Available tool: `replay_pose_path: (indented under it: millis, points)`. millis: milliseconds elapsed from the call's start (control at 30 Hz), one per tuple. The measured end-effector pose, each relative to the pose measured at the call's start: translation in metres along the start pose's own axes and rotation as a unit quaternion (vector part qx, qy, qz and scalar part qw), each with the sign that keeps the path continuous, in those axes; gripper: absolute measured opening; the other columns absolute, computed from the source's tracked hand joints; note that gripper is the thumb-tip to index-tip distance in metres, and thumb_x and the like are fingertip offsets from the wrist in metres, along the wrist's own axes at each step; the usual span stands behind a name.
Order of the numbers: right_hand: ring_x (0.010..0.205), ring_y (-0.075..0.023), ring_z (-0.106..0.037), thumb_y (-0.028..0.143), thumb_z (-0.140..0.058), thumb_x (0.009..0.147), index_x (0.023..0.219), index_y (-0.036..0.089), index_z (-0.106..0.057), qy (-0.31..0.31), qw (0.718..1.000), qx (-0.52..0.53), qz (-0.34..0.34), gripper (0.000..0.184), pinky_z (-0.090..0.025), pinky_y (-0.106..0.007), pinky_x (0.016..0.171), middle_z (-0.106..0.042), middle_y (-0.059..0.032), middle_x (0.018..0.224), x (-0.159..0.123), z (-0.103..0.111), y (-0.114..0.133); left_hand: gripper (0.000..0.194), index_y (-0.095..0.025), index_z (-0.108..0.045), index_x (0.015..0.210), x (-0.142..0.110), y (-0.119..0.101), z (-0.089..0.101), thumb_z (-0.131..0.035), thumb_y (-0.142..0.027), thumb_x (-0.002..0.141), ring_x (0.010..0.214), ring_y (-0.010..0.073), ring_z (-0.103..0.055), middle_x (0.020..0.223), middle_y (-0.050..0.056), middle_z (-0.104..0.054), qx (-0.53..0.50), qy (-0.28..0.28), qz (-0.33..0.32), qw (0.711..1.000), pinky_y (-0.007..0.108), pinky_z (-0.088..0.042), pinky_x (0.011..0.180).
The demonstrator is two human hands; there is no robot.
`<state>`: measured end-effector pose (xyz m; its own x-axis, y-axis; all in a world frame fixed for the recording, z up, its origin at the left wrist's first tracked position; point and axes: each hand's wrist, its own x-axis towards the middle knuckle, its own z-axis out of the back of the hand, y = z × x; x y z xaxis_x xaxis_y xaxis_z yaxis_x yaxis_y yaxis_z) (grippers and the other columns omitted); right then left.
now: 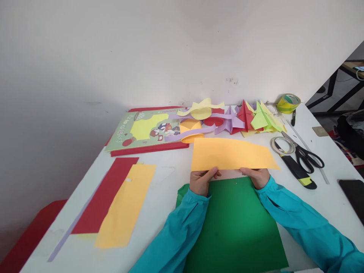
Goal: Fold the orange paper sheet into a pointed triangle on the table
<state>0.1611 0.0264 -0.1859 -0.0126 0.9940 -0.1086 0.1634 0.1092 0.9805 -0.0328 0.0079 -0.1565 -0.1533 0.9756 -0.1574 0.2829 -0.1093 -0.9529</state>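
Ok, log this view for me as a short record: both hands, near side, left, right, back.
left hand: pinching lower edge of orange sheet
right hand: pinching same edge
near side: green sheet
left: orange strip overlapping red strip
right: scissors, black-and-yellow cutter
back: folded red paper, yellow tape roll

Noted held sheet [231,154] above middle of table [166,191], loose sheets [129,206] toward left edge, scissors [302,152] toward right edge, packing tape [286,105] at far right corner.
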Motion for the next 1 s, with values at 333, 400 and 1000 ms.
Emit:
replay_pose_path:
  millis: [333, 400, 1000]
  points:
    - [0.084, -0.0243, -0.067, 0.041, -0.08, 0.06, 0.086, 0.022, -0.071, 0.049, 0.998, -0.007, 0.024, 0.033, -0.05, -0.046, 0.091, -0.072, -0.002, 0.072, -0.013, -0.011, 0.016, 0.03, -0.017, -0.065, 0.055, -0.01, 0.007, -0.012, -0.078, -0.044, 0.059, 0.051, 0.0151, -0.057, 0.054, 0.002, -0.063, 0.003, 0.042, -0.001, 0.999, 0.029, -0.047, 0.053]
    - [0.076, -0.0233, -0.067, 0.037, -0.082, 0.057, 0.076, 0.022, -0.071, 0.03, 0.999, 0.021, 0.018, 0.027, -0.052, -0.044, 0.086, -0.071, -0.001, 0.067, -0.009, -0.01, 0.015, 0.027, -0.017, -0.066, 0.055, -0.009, 0.006, -0.01, -0.078, -0.04, 0.06, 0.052, 0.0146, -0.057, 0.055, 0.002, -0.064, -0.004, 0.034, -0.001, 0.999, 0.027, -0.047, 0.053]
    - [0.061, -0.0195, -0.064, 0.034, -0.085, 0.054, 0.061, 0.02, -0.069, 0.014, 0.999, 0.044, 0.002, 0.022, -0.054, -0.036, 0.067, -0.07, -0.0019, 0.063, -0.006, -0.004, 0.012, 0.033, -0.015, -0.066, 0.072, -0.002, 0.004, -0.006, -0.08, -0.041, 0.058, 0.048, 0.0148, -0.058, 0.055, -0.001, -0.061, -0.076, -0.011, 0.016, 0.997, 0.034, -0.055, 0.055]
